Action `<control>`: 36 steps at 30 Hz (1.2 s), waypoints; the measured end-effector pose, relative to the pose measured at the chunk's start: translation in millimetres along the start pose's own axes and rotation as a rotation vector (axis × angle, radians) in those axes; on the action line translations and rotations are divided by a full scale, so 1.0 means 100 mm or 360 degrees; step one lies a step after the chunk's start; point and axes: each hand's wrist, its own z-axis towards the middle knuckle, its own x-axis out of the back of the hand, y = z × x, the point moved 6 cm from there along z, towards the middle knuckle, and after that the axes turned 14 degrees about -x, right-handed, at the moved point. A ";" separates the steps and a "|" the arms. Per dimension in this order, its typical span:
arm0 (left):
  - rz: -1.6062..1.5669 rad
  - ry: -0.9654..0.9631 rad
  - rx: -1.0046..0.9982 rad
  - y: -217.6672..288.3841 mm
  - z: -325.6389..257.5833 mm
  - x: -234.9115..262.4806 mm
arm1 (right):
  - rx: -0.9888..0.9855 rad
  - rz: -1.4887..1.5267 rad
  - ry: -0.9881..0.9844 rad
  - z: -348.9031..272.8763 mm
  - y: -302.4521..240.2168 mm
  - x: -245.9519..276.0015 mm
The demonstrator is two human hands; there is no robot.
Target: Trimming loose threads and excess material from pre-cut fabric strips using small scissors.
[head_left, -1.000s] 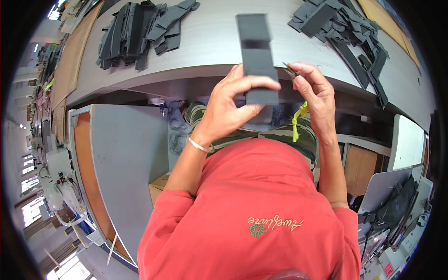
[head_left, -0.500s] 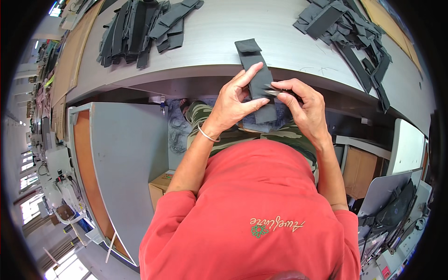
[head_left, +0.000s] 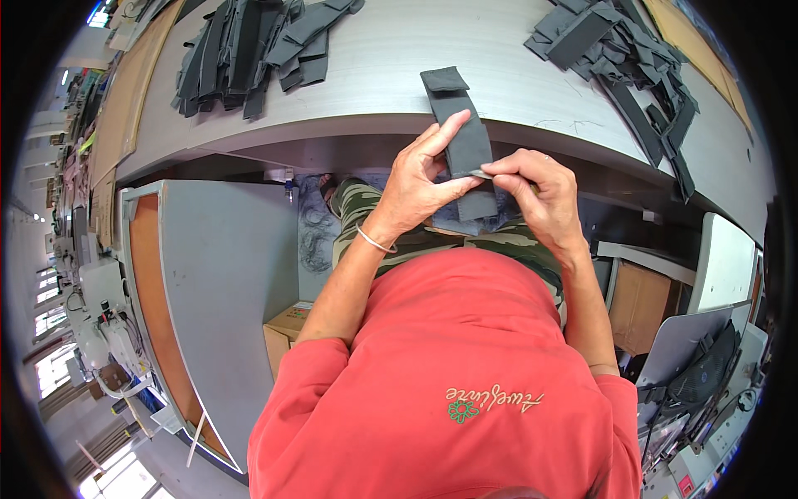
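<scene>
A dark grey fabric strip, folded over at its far end, hangs over the table's near edge. My left hand grips it between thumb and fingers, the index finger stretched along its face. In my right hand, closed in a pinch, is a pair of small thread snips, mostly hidden by the fingers. Only the snips' metal tip shows, touching the strip's right edge close to my left thumb.
On the pale table lie a left pile of dark grey strips and a looser right pile, partly over the edge. Below stand a grey cabinet panel at left and a cardboard box at right.
The snips' two pointed blades lay spread over the strip; now just a narrow tip shows at its right edge. My right fingers have drawn closer together. The left hand barely moved.
</scene>
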 end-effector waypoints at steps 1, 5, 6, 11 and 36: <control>-0.0006 0.0027 -0.0020 0.00 0.00 0.00 | -0.0157 0.0273 -0.0056 0.01 0.08 0.00; 0.0018 0.0014 -0.0025 0.01 0.00 -0.02 | -0.0387 0.0461 -0.0079 0.15 0.06 0.10; 0.0019 0.0005 -0.0029 0.01 0.01 -0.03 | -0.0384 0.0462 -0.0069 0.19 0.09 0.09; 0.0816 -0.0090 -0.0216 0.08 -0.01 -0.04 | -0.0471 0.0658 -0.0155 0.21 0.17 -0.05; -0.0404 0.0378 -0.0005 -0.09 0.11 0.12 | -0.0172 -0.0008 0.0211 0.25 0.05 0.11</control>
